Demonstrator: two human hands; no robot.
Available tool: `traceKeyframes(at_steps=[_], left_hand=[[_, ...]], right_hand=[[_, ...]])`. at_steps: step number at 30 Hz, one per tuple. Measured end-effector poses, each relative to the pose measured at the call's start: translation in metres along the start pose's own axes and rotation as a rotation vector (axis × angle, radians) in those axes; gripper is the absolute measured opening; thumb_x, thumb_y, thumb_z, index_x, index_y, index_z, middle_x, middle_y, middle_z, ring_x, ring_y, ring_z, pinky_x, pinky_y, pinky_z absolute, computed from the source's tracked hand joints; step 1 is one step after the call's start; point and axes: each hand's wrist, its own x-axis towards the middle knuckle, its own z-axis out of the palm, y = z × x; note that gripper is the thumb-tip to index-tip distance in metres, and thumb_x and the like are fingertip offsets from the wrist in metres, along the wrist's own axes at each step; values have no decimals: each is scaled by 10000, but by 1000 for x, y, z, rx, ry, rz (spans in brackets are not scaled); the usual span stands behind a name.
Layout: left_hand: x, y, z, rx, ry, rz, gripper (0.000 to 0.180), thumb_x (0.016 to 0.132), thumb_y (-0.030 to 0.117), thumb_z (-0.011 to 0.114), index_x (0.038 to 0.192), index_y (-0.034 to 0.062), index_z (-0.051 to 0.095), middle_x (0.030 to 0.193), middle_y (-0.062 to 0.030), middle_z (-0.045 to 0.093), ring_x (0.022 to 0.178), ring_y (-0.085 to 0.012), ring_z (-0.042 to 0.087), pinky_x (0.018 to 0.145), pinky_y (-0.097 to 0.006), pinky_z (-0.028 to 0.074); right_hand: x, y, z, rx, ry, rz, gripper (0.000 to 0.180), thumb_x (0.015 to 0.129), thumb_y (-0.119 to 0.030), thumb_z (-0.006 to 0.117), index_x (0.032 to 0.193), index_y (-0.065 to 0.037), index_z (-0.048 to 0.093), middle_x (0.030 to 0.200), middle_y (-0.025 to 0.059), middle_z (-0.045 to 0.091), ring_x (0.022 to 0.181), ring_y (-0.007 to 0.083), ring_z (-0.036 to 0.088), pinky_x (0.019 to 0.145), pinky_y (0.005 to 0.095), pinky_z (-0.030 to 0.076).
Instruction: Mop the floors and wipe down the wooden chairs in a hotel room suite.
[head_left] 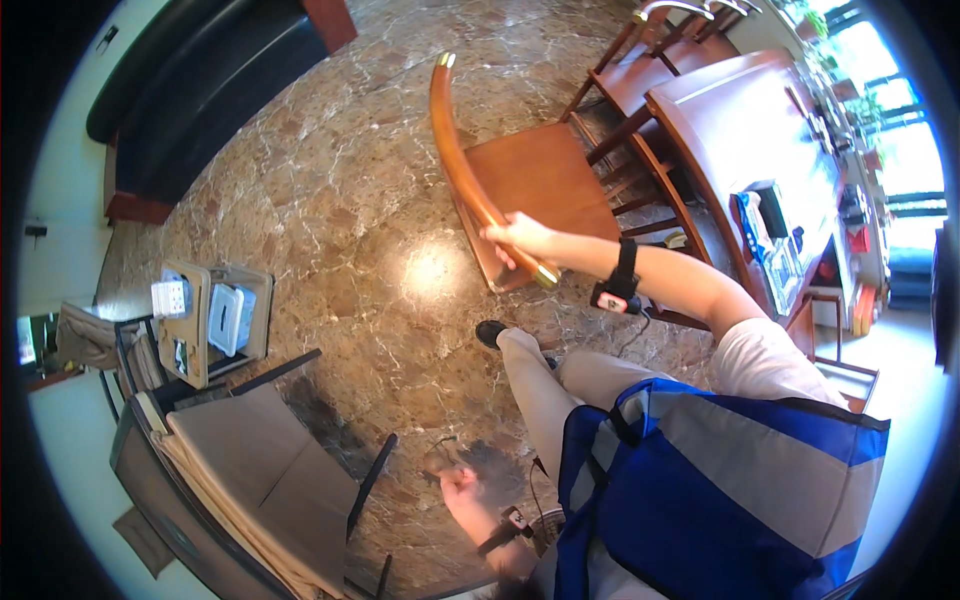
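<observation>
My right hand (pixel 518 240) is wrapped round the lower end of a curved wooden chair-back rail (pixel 455 160) with gold-coloured tips. Below that rail shows the chair's flat brown wooden seat (pixel 545 175), close to the dining table. My left hand (pixel 460 484) is low, near my legs, with its fingers curled. Beside it is a dark grey, motion-smeared thing (pixel 495 468) whose kind I cannot make out. A strap with a small device sits on each of my forearms.
The glossy wooden table (pixel 730 110) at right carries a dark box and packets. Another wooden chair (pixel 650 75) stands behind. At left are a beige cart (pixel 262 310) with a plastic tub and a brown folding chair (pixel 265 445). A black sofa (pixel 215 90) lines the far left.
</observation>
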Motion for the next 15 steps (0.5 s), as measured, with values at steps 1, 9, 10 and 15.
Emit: traceKeyframes(at_steps=[1, 9, 10, 15], left_hand=[[-1, 2, 1, -18, -39, -23, 98, 706, 90, 485, 647, 14, 471, 582, -49, 502, 477, -188, 456, 483, -290, 432], [-107, -46, 36, 309, -168, -30, 117, 650, -24, 524, 751, -3, 469, 676, -70, 445, 652, -184, 455, 596, -284, 419], [-119, -52, 37, 741, -388, 206, 123, 666, -37, 491, 780, -6, 459, 686, -51, 425, 671, -160, 441, 618, -258, 401], [-109, -49, 31, 1160, -467, 309, 176, 677, -42, 464, 846, -4, 434, 687, -44, 381, 657, -136, 428, 621, -217, 386]], right_hand=[[-16, 13, -7, 69, -99, -15, 254, 719, -225, 542, 690, 7, 446, 508, 70, 480, 398, 137, 470, 368, 262, 407], [-135, 112, -54, -63, -104, 63, 290, 726, -274, 545, 777, 1, 467, 534, 49, 510, 450, 120, 504, 428, 246, 419], [-148, 120, -59, -106, -94, 104, 296, 726, -282, 546, 779, 0, 470, 533, 47, 513, 451, 122, 507, 432, 248, 419], [-206, 165, -94, -177, -142, 115, 293, 726, -313, 541, 714, -25, 486, 508, 28, 516, 443, 121, 509, 445, 262, 411]])
